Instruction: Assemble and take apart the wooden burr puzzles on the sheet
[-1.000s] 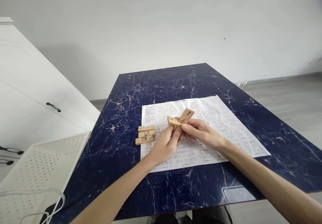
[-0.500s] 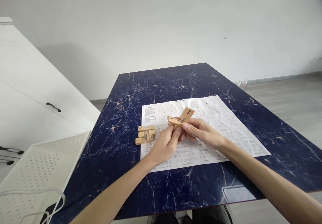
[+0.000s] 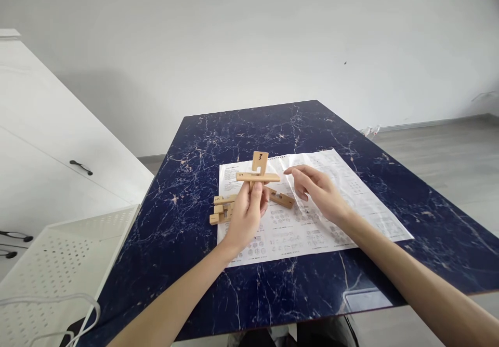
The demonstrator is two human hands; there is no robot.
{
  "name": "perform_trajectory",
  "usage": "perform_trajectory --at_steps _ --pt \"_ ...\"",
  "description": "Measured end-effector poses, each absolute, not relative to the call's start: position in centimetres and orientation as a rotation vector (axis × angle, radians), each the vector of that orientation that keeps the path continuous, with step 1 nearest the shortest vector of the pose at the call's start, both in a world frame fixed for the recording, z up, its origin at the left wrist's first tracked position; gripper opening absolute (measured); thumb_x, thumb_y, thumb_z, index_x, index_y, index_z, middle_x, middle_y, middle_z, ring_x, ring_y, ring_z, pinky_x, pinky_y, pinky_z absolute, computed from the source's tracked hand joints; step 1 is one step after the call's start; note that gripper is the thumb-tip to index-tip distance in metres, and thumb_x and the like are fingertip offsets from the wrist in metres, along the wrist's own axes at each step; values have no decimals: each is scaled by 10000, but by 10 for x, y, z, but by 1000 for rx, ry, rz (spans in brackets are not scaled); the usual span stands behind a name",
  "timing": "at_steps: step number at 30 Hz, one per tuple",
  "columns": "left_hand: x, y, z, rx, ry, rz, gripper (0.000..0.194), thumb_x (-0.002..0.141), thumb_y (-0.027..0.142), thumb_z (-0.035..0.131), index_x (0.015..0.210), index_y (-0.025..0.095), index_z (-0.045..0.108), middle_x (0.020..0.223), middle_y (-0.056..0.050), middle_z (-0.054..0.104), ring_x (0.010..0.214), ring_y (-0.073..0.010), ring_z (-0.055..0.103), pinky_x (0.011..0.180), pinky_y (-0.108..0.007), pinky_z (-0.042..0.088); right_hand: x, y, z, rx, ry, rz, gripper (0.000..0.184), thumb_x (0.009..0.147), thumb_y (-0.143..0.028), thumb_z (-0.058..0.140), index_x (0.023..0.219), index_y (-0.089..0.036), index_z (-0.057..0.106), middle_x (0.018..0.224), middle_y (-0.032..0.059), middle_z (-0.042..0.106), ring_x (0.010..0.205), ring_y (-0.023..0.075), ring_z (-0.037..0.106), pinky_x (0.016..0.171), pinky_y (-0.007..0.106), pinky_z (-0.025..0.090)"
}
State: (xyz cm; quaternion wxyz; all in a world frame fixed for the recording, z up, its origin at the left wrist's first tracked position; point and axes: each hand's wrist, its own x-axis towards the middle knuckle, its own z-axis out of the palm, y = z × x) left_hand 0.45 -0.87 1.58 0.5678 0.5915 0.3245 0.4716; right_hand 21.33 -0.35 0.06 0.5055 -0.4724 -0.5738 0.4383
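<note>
My left hand (image 3: pixel 249 204) is closed round two wooden puzzle pieces joined crosswise. One, the upright piece (image 3: pixel 260 160), is marked 3 and has a notch. The other, the crosspiece (image 3: pixel 257 177), lies level across it. My right hand (image 3: pixel 317 188) is off them to the right, holding nothing, its index finger stretched out and the other fingers loosely bent. A notched wooden piece (image 3: pixel 281 198) rests on the printed sheet (image 3: pixel 312 232) between my hands, its left end hidden behind my left hand.
Several notched wooden pieces (image 3: pixel 219 209) are grouped at the sheet's left edge, partly behind my left hand. Sheet and pieces lie on a dark blue marbled table (image 3: pixel 218 134). A white perforated shelf (image 3: pixel 58 253) with a white cable stands left of it.
Both hands were on the crossed pieces. My right hand has let go and moved right; my left has brought them left and turned them upright. A notched piece now shows on the sheet.
</note>
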Motion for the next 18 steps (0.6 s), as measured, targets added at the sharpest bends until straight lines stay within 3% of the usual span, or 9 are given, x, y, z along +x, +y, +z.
perform_trajectory --at_steps 3,7,13,18 --pt "4 -8 16 1371 789 1159 332 1109 520 459 1031 209 543 825 21 503 532 -71 384 495 -262 315 212 -2 -2 -1406 -1463 816 298 1019 -502 619 992 -217 701 653 -25 521 571 152 451 537 316 339" --pt "3 -7 17 1369 806 1172 329 1110 516 464 1038 206 544 819 23 506 533 -71 389 499 -258 321 207 -1 -7 -1452 -1700 605 215 998 -413 631 925 -219 689 747 21 650 665 183 566 635 341 431" --pt "4 -9 16 1367 796 1146 327 1111 507 463 1048 197 548 822 23 497 548 -74 390 516 -261 333 203 -4 -12 -1369 -1923 466 277 991 -506 656 980 -229 660 900 70 673 774 223 608 709 379 466" --pt "4 -10 15 1368 792 1138 325 1111 512 460 1055 202 540 826 25 494 543 -75 381 512 -265 322 201 -4 -15 -1360 -2029 406 233 985 -458 658 933 -231 636 893 80 658 829 253 587 708 394 461"
